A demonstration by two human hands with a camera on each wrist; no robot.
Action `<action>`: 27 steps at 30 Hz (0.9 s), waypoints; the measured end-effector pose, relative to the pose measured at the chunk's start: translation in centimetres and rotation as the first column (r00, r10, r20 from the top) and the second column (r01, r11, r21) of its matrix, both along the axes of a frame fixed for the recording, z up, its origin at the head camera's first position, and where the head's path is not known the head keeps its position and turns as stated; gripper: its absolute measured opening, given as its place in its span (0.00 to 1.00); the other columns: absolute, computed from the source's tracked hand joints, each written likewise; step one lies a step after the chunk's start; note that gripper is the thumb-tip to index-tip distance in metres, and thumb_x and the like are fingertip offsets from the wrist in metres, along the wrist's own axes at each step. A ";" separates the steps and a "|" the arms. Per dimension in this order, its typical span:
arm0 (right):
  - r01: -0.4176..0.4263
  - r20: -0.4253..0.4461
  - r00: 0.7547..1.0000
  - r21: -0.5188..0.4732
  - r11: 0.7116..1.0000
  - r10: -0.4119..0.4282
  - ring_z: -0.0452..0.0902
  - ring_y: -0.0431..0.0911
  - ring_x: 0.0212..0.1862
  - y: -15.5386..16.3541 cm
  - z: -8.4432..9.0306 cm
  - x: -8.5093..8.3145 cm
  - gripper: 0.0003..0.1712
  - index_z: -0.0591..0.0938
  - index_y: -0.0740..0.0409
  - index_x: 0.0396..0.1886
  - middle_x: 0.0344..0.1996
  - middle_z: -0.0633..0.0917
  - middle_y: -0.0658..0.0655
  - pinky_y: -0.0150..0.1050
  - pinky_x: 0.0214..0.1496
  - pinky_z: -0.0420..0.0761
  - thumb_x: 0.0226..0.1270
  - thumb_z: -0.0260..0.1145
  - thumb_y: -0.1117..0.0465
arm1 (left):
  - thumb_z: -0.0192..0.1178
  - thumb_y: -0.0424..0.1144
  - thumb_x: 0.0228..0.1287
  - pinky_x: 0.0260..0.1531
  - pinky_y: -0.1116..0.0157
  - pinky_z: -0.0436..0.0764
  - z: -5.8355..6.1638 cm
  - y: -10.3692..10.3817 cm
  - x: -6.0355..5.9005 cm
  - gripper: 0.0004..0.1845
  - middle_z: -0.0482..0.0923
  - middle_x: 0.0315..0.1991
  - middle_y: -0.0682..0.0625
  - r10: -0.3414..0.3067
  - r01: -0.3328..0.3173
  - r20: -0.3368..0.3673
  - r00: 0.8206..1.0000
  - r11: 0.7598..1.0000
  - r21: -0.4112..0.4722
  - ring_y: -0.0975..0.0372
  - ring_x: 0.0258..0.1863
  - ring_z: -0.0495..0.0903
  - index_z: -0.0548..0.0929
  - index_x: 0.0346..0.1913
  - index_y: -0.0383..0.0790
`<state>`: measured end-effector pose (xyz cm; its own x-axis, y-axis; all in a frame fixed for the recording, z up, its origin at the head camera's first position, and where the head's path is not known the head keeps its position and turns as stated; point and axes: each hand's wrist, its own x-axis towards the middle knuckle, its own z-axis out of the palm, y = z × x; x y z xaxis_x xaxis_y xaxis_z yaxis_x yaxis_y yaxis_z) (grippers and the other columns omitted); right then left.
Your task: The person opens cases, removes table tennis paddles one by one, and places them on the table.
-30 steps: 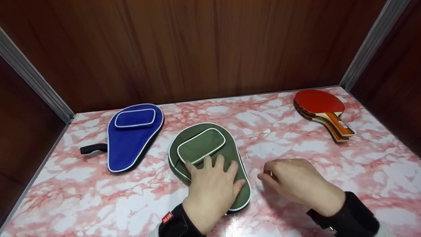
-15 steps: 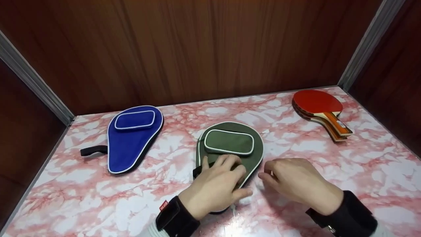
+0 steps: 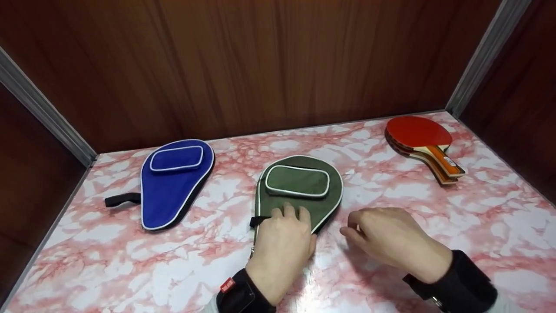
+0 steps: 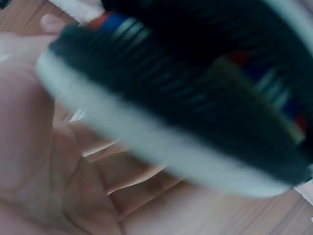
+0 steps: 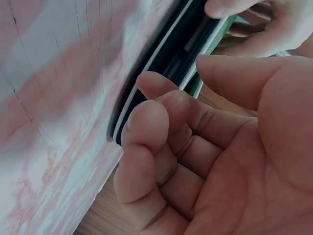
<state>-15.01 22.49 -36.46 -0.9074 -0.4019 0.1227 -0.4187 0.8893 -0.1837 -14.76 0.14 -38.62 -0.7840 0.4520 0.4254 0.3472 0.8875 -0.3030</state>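
A green paddle case (image 3: 299, 182) with white piping lies flat in the middle of the pink marble table (image 3: 130, 261). Its wide end points away from me. My left hand (image 3: 286, 226) rests on its narrow near end, fingers laid over the fabric beside the black strap (image 3: 258, 221). In the left wrist view the case (image 4: 186, 98) is a dark blur over my palm (image 4: 58, 176). My right hand (image 3: 354, 230) rests on the table just right of the case, its fingers (image 5: 146, 147) loosely curled and holding nothing, close to the case's edge (image 5: 161, 68).
A blue paddle case (image 3: 173, 182) with a black strap lies at the left. A stack of red table tennis paddles (image 3: 419, 134) sits in the far right corner. Brown wooden walls close in the table at the back and both sides.
Under my left hand the green case has turned clockwise and slid right and away, so its wide end now faces the back wall. My right hand has stayed put.
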 end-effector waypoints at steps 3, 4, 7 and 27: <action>0.003 0.005 1.000 0.000 1.000 -0.003 0.74 0.40 0.23 0.0 -0.1 0.0 0.12 0.85 0.44 0.30 0.19 0.75 0.39 0.47 0.29 0.76 0.76 0.75 0.52 | 0.74 0.67 0.62 0.25 0.59 0.85 -0.4 0.4 -0.5 0.35 0.91 0.49 0.40 0.026 -0.026 -0.030 0.999 1.000 0.000 0.54 0.36 0.88 0.91 0.55 0.39; 0.005 0.009 1.000 0.002 1.000 -0.005 0.73 0.40 0.23 0.0 -0.1 0.0 0.13 0.85 0.44 0.29 0.19 0.74 0.39 0.47 0.29 0.76 0.76 0.75 0.52 | 0.74 0.68 0.62 0.25 0.59 0.85 -0.4 0.5 -0.6 0.36 0.91 0.50 0.40 0.034 -0.034 -0.036 0.999 0.999 0.001 0.54 0.36 0.88 0.91 0.55 0.38; 0.002 -0.001 1.000 0.008 1.000 -0.002 0.72 0.40 0.22 0.0 -0.1 0.0 0.14 0.84 0.44 0.28 0.18 0.73 0.39 0.47 0.28 0.76 0.76 0.75 0.52 | 0.74 0.66 0.61 0.24 0.59 0.84 -0.6 0.7 -0.9 0.34 0.91 0.47 0.41 0.043 -0.042 -0.066 0.997 0.999 0.015 0.55 0.33 0.88 0.92 0.54 0.37; -0.004 0.021 1.000 0.012 1.000 0.004 0.75 0.40 0.24 -0.3 -0.5 0.0 0.12 0.85 0.44 0.30 0.20 0.75 0.39 0.48 0.31 0.78 0.76 0.74 0.52 | 0.68 0.44 0.68 0.12 0.61 0.72 0.1 -0.3 -1.4 0.11 0.78 0.21 0.53 -0.072 0.076 -0.139 0.988 0.997 0.021 0.61 0.18 0.79 0.83 0.27 0.47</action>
